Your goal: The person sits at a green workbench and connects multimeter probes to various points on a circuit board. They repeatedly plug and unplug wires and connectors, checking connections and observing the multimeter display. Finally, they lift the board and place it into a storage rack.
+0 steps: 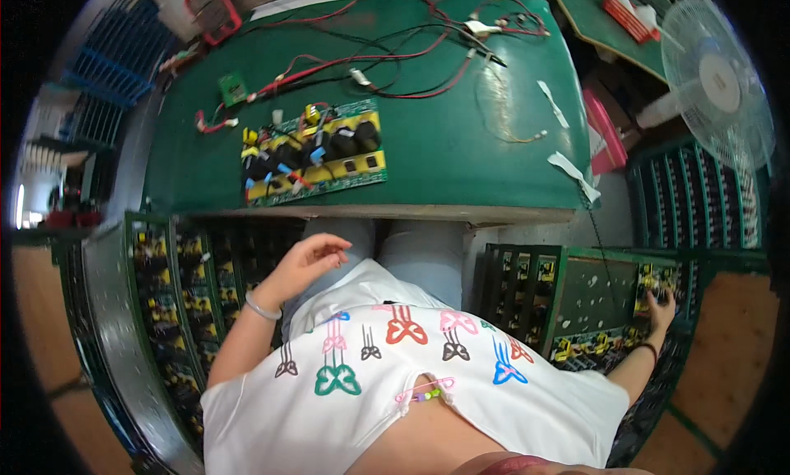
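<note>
My left hand (306, 265) hovers over my lap in front of the table edge, its fingers loosely bent and apart with nothing in them. Far out to the right, my right hand (661, 308) grips a yellow and black circuit board (654, 279) at the side of a green crate (588, 290). Its grip is partly hidden by the board. On the green table (461, 166) lies a larger populated circuit board (317, 152), with black cylinders, yellow parts and blue pieces. Neither hand touches that one.
Red and black test leads (354, 59) cross the back of the table, near a small green board (233, 88). White strips (572, 177) lie at its right edge. A fan (717, 81) stands at the right. Another crate of boards (177, 294) is at my left.
</note>
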Available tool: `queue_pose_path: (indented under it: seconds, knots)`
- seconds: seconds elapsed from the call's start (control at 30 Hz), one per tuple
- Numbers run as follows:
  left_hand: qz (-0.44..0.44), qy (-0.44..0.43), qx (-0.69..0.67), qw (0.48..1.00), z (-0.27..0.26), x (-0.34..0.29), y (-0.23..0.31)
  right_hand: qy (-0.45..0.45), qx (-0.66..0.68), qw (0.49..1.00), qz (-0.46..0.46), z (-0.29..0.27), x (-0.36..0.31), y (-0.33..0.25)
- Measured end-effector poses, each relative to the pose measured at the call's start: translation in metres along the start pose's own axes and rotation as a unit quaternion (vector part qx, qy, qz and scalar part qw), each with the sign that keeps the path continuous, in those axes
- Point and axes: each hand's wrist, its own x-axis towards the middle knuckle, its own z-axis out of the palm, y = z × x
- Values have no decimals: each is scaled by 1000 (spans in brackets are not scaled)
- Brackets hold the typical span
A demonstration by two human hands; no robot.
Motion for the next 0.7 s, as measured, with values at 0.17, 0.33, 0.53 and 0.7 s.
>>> queue_pose_path:
  seconds: [0.17, 0.33, 0.53, 0.7]
  knots:
    - [122, 47, 77, 988, -10, -9, 33, 49, 95, 994, -29, -47, 18, -15]
    - [334, 190, 415, 825, -27, 17, 80, 170, 208, 961, -67, -108, -17, -58]
    - [349, 222, 573, 708, -23, 68, 84, 78, 546, 797, -246, -145, -118, -248]
    - [365, 270, 601, 658, -11, 114, 72, -76, 599, 710, -362, -105, -190, -384]
